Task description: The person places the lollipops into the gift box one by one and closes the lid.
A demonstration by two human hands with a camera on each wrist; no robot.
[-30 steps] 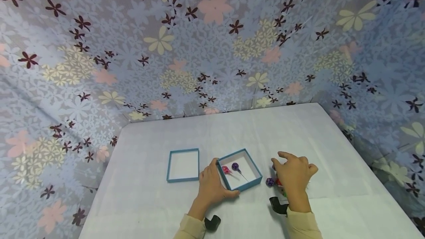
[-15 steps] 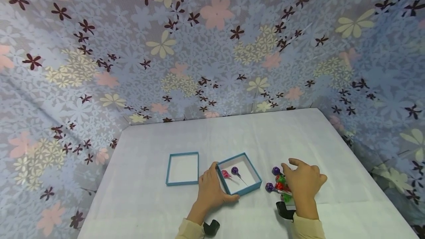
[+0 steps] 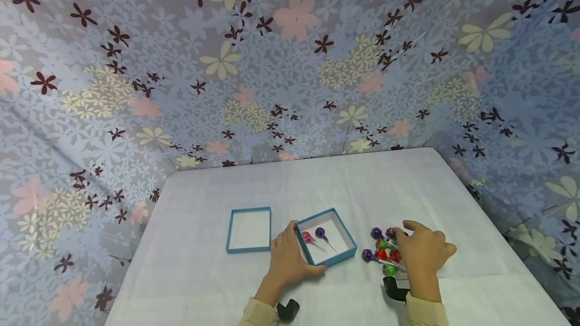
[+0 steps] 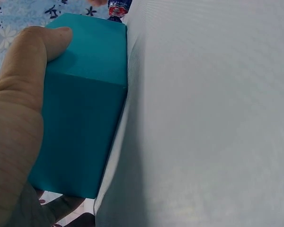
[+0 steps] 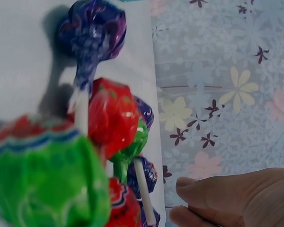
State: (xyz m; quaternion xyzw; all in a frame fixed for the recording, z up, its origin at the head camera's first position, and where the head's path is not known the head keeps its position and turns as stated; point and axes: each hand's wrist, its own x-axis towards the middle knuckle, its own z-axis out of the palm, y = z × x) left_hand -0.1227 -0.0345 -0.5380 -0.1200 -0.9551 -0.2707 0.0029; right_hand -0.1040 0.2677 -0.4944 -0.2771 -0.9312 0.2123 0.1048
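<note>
A teal-rimmed box [image 3: 341, 254] with a white inside stands at the middle of the table. Inside it lie a pink lollipop [image 3: 308, 237] and a purple lollipop [image 3: 320, 233]. My left hand [image 3: 287, 255] grips the box at its near left corner; in the left wrist view the thumb [image 4: 59, 41] lies on one teal side. My right hand [image 3: 423, 250] hovers at the right of a lollipop pile, its thumb near a dark purple lollipop [image 3: 390, 233]. Thumb and finger are apart, with nothing seen between them. Red lollipops [image 5: 111, 116] and a green lollipop [image 5: 52, 179] fill the right wrist view.
A shallow teal-edged lid [image 3: 249, 230] lies left of the box. White cloth covers the table [image 3: 204, 286]. Flowered fabric [image 3: 290, 64] hangs behind and at both sides. A black wrist fitting [image 3: 288, 311] shows by the left sleeve, another [image 3: 395, 290] by the right.
My right hand has moved to the right, away from the box, uncovering more of the lollipop pile. My left hand and the box have stayed in place. The head view has shifted slightly.
</note>
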